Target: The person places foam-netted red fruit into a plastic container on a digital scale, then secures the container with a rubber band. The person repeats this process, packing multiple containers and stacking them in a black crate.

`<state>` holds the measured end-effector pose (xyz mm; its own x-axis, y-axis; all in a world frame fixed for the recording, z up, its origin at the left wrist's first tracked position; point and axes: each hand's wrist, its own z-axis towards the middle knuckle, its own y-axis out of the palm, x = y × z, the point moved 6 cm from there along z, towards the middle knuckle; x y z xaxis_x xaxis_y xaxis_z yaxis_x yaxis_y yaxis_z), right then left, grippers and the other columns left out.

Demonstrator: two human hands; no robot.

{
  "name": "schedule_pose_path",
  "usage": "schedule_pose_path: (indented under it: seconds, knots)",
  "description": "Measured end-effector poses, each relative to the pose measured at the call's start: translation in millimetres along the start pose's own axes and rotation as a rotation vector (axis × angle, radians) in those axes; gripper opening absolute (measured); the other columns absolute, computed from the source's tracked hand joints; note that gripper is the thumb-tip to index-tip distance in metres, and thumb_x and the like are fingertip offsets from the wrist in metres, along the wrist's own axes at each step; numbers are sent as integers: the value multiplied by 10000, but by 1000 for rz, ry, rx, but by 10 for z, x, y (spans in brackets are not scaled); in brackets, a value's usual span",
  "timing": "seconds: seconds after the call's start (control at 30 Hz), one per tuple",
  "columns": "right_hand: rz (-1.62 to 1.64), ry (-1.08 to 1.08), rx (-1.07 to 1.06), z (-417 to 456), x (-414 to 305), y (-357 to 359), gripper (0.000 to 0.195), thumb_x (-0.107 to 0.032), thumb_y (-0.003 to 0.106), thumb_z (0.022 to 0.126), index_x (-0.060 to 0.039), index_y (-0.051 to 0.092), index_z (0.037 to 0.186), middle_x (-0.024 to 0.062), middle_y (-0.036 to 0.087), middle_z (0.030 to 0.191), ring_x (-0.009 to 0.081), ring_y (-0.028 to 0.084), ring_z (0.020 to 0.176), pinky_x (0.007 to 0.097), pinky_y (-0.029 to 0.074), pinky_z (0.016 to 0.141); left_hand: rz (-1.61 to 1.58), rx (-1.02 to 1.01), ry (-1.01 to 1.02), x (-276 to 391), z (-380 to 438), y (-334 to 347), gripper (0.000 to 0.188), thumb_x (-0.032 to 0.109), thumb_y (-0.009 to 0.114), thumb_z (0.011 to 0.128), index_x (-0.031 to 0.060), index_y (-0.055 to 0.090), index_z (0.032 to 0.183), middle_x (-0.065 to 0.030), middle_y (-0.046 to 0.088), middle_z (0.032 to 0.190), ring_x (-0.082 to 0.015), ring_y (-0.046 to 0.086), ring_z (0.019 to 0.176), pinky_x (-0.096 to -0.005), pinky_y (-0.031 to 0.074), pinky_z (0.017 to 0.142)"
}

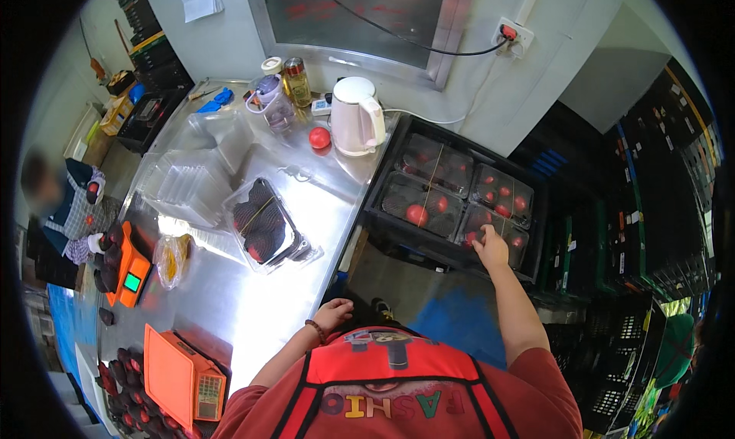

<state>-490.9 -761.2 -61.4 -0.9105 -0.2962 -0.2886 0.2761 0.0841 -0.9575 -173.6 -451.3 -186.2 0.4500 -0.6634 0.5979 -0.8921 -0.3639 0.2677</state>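
Note:
My right hand (pixel 492 248) reaches down onto a clear plastic clamshell (pixel 505 226) of red fruit in dark foam netting. That pack sits at the near right of several packs in a black crate (pixel 373 201); whether my fingers grip it cannot be told. My left hand (pixel 335 317) hangs by the table's edge near my body, fingers curled, with no object visible in it. On the steel table (pixel 258 307), an elastic-tied clamshell of netted fruit (pixel 258 223) lies beside nested empty plastic clamshells (pixel 189 180).
A white electric kettle (pixel 353 117), jars and one red fruit (pixel 319 137) stand at the table's back. Orange scales (pixel 169 376) and netted fruit (pixel 129 399) lie to the left. A co-worker (pixel 83 209) works at far left. Stacked black crates (pixel 649 198) rise on the right.

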Motion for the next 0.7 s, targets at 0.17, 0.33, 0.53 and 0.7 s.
schedule_pose_path:
  seconds: [0.17, 0.33, 0.53, 0.7]
  knots:
    - [-11, 219, -315, 174, 596, 660, 601, -405, 641, 761, -85, 481, 1243, 170, 511, 1210, 332, 489, 1127, 406, 407, 943, -32, 30, -9, -126, -61, -37, 242, 221, 614, 867, 74, 574, 1054, -28, 603, 925, -118, 564, 746, -211, 448, 633]
    - [143, 240, -374, 461, 639, 745, 683, -507, 554, 797, -87, 436, 1323, 151, 237, 1463, 317, 268, 1328, 373, 251, 1077, -98, 61, 32, -275, -54, -186, 257, 226, 616, 867, 59, 568, 1056, -15, 587, 895, -108, 554, 733, -208, 447, 635]
    - [852, -61, -309, 696, -792, 508, 335, -168, 646, 839, -12, 578, 1127, 79, 632, 992, 129, 588, 923, 263, 473, 800, 33, 159, 144, -4, -324, -222, 357, 280, 590, 870, 38, 563, 1132, -35, 594, 980, -138, 547, 845, -287, 459, 762]
    - [820, -586, -452, 181, -2924, 456, 388, -151, 671, 771, -53, 583, 1136, 97, 627, 1022, 221, 600, 956, 327, 475, 817, -28, 281, 324, 114, -542, -462, 366, 246, 605, 866, -6, 559, 1128, -64, 612, 984, -130, 569, 870, -264, 470, 784]
